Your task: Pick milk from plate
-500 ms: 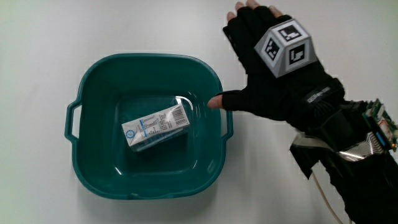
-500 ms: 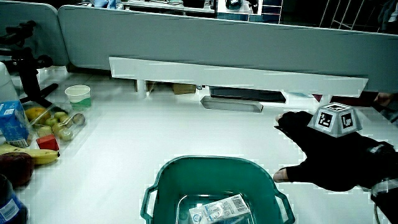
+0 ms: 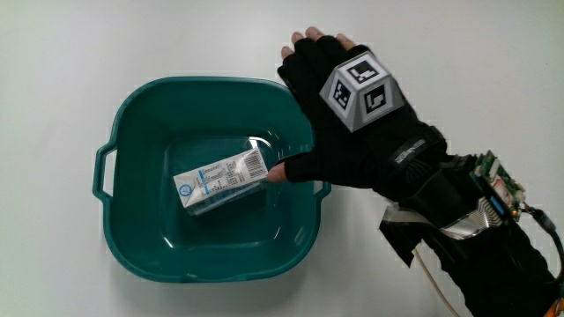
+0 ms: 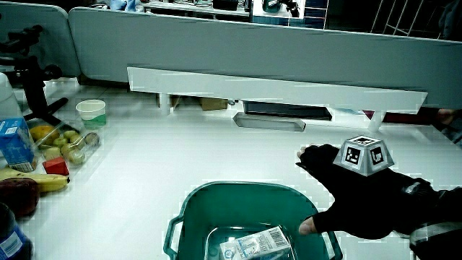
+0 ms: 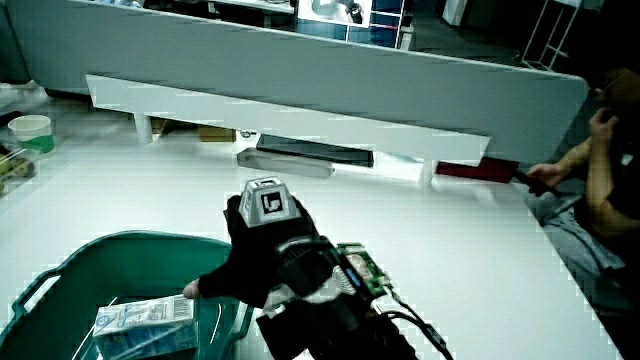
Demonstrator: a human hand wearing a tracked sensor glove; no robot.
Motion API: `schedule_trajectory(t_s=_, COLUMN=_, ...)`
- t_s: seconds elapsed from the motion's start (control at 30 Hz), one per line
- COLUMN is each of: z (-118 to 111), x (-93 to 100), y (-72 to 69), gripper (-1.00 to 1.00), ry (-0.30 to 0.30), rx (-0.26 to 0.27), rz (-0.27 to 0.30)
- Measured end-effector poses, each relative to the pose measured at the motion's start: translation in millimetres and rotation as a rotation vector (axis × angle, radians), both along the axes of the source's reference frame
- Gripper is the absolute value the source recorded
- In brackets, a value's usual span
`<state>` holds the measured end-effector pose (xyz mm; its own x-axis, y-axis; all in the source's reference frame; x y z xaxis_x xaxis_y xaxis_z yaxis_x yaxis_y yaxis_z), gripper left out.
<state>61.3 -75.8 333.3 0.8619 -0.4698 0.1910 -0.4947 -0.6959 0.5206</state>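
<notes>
We see a white counter (image 3: 79,53) from above, with a teal basin (image 3: 132,97) standing on it in place of a plate. The milk (image 3: 221,179), a small white carton with blue print and a barcode on one end, lies flat on its side on the basin's floor, near the middle. Its long axis runs slantwise, and the barcode end is the end nearest the hand (image 3: 352,123). The gloved hand, with a patterned cube (image 3: 359,89) on its back, hovers over the basin's rim, beside the carton and not touching it. Its fingers (image 3: 308,55) are spread flat and hold nothing; the bare thumb tip reaches in over the rim, close to the barcode end. In a side view the carton (image 4: 257,244) lies low inside the basin (image 4: 238,198), below the hand (image 4: 364,202). We judge the hand must go inward and down, then close across the carton's narrow width.
</notes>
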Motion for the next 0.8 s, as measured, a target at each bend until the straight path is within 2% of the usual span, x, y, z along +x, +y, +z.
schedule_trajectory(t_s=0.07, z=2.4, x=-4.1, y=2.3, gripper=0.00, ry=-0.010, rx=-0.009, rz=-0.009)
schedule_trajectory(t_s=0.13, z=9.4, x=-8.3, y=4.5, gripper=0.00, ry=-0.014, rx=-0.042, rz=-0.026)
schedule_trajectory(t_s=0.17, z=7.9, x=-11.5, y=6.4, gripper=0.00, ry=-0.023, rx=-0.038, rz=-0.033)
schedule_trajectory(t_s=0.2, z=11.8, x=-13.7, y=7.7, gripper=0.00, ry=-0.001, rx=-0.034, rz=-0.043)
schedule_trajectory(t_s=0.27, z=12.3, x=-18.4, y=10.8, gripper=0.00, ry=0.004, rx=-0.029, rz=-0.052)
schedule_trajectory(t_s=0.4, z=21.7, x=-27.5, y=16.0, gripper=0.00, ry=-0.023, rx=-0.075, rz=-0.078)
schedule_trajectory(t_s=0.5, z=23.9, x=-35.0, y=20.9, gripper=0.00, ry=0.004, rx=-0.058, rz=-0.094)
schedule_trajectory(t_s=0.6, z=32.6, x=-41.4, y=24.0, gripper=0.00, ry=0.008, rx=-0.086, rz=-0.111)
schedule_trajectory(t_s=0.63, z=32.1, x=-43.7, y=25.0, gripper=0.00, ry=0.015, rx=-0.075, rz=-0.114)
schedule_trajectory(t_s=0.8, z=37.0, x=-55.0, y=30.0, gripper=0.00, ry=0.021, rx=-0.086, rz=-0.143)
